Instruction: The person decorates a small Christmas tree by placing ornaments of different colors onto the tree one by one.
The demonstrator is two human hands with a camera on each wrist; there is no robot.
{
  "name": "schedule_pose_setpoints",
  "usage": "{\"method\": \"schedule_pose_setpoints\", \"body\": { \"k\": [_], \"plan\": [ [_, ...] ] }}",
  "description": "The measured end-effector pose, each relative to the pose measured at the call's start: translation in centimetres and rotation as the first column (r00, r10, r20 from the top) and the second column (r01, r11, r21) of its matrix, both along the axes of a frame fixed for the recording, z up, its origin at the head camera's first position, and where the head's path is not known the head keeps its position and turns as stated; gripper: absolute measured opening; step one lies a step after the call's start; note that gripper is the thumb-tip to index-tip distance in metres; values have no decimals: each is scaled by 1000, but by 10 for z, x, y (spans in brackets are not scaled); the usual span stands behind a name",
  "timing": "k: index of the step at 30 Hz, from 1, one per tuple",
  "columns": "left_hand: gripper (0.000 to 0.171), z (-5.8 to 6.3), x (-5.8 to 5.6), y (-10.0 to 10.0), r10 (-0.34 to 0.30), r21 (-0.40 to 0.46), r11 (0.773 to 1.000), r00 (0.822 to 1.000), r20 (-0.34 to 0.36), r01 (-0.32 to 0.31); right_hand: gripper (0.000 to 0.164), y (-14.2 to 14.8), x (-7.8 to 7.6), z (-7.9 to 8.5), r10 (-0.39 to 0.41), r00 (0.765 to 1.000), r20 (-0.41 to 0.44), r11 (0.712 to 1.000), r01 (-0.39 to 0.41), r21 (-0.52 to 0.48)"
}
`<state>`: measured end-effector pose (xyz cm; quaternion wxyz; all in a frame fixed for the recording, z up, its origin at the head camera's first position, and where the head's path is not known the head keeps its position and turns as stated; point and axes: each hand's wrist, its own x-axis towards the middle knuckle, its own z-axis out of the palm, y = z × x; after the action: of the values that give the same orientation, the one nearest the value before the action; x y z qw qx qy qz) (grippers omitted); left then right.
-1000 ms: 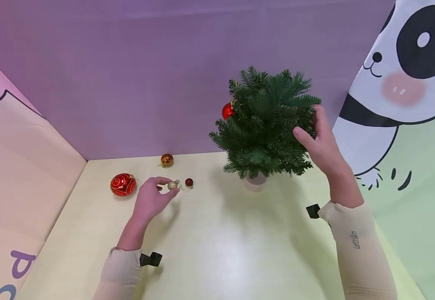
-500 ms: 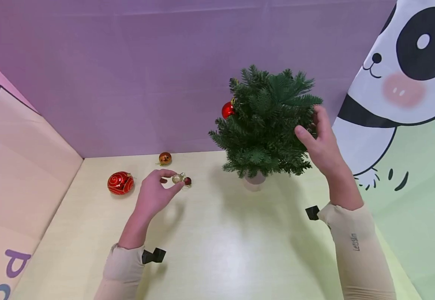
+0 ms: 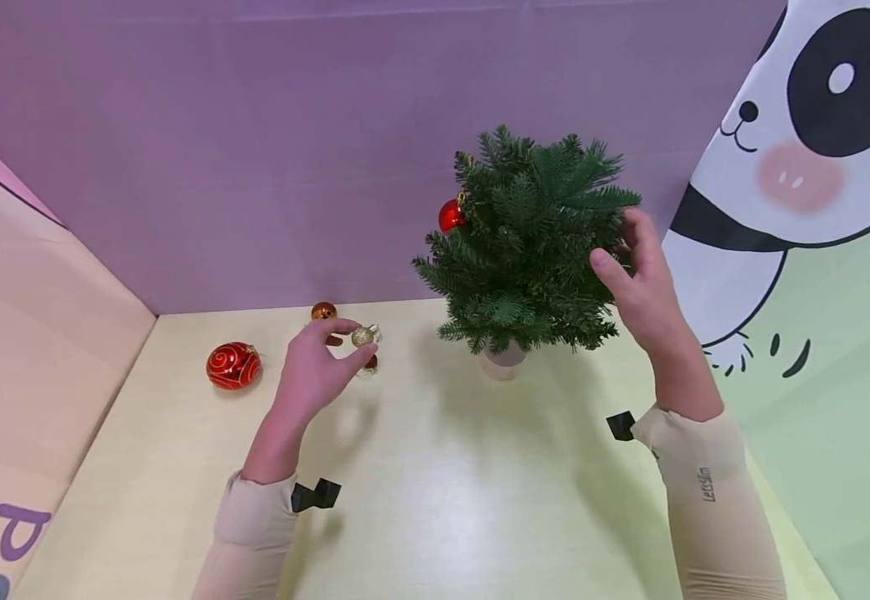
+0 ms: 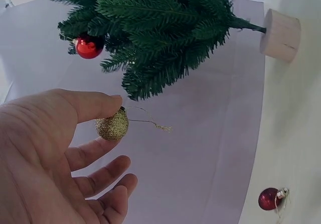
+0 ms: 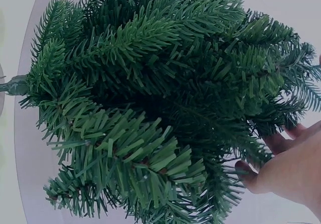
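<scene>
My left hand (image 3: pixel 315 367) pinches a small gold glitter ball ornament (image 3: pixel 363 336) between thumb and fingers, above the table. In the left wrist view, a thin gold hanging loop trails from the gold ornament (image 4: pixel 112 125), and the other fingers are loosely bent. My right hand (image 3: pixel 645 287) holds the right side of a small green artificial Christmas tree (image 3: pixel 528 242), thumb in front and fingertips partly hidden among the branches. The tree stands upright on a round pale base (image 3: pixel 504 364). A shiny red ball ornament (image 3: pixel 452 217) hangs on its left side.
A large red ball ornament with swirls (image 3: pixel 233 366) lies on the table at the left. Behind my left hand is an amber ball ornament (image 3: pixel 323 311); a small dark red one (image 4: pixel 269 198) lies nearby. A purple backdrop (image 3: pixel 292 150) rises behind the table.
My left hand has lifted the gold ornament and moved it right and away from me, past the small dark red ornament. My right hand stays at the tree. The view has shifted slightly.
</scene>
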<state>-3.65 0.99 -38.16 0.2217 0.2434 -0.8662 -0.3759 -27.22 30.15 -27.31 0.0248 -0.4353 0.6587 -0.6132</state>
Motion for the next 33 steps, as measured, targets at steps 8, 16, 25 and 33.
{"method": "schedule_pose_setpoints", "body": {
  "k": [8,16,25,33],
  "plan": [
    [40,9,-3,10,-5,4,1000,1000,5,5,62,2,2,-2,-52,998,43,998,53,-15],
    [39,21,-8,16,-22,-20,1000,999,-26,21,65,3,2,-3,-53,998,22,999,53,2],
    [40,36,-19,31,-34,-16,999,998,-46,33,70,7,1,-6,-40,999,11,997,39,68],
    [39,45,-28,38,-28,-10,1000,996,-85,27,67,8,-3,-10,-29,999,-30,995,32,96]
  ]
}}
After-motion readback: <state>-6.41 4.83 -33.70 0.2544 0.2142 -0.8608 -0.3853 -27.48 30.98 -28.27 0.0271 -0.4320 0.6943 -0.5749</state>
